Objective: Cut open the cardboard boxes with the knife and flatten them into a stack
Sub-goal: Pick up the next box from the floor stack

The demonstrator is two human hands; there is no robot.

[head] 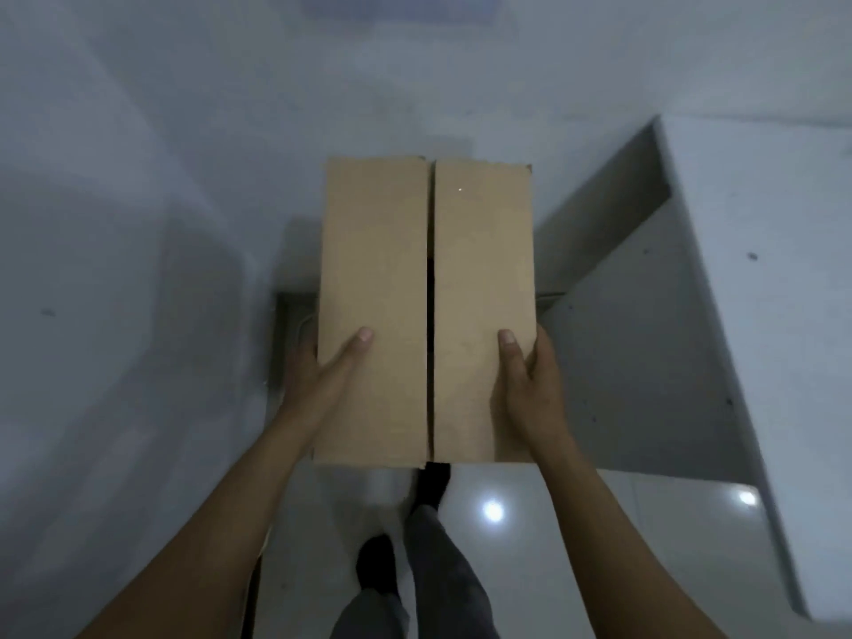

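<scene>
A plain brown cardboard box (382, 269) is held in the air in front of me, long side pointing away. Its two top flaps meet along a dark open seam down the middle. My left hand (318, 366) grips the box's near left side, thumb lying on the top flap and fingers hidden under the side. My right hand (530, 385) grips the near right side the same way, thumb on top. No knife is in view.
A white table surface (138, 223) spreads to the left and ahead. A white cabinet or counter block (760, 315) stands at the right with a grey recess. Below are my legs and dark shoes (375, 564) on a glossy tiled floor.
</scene>
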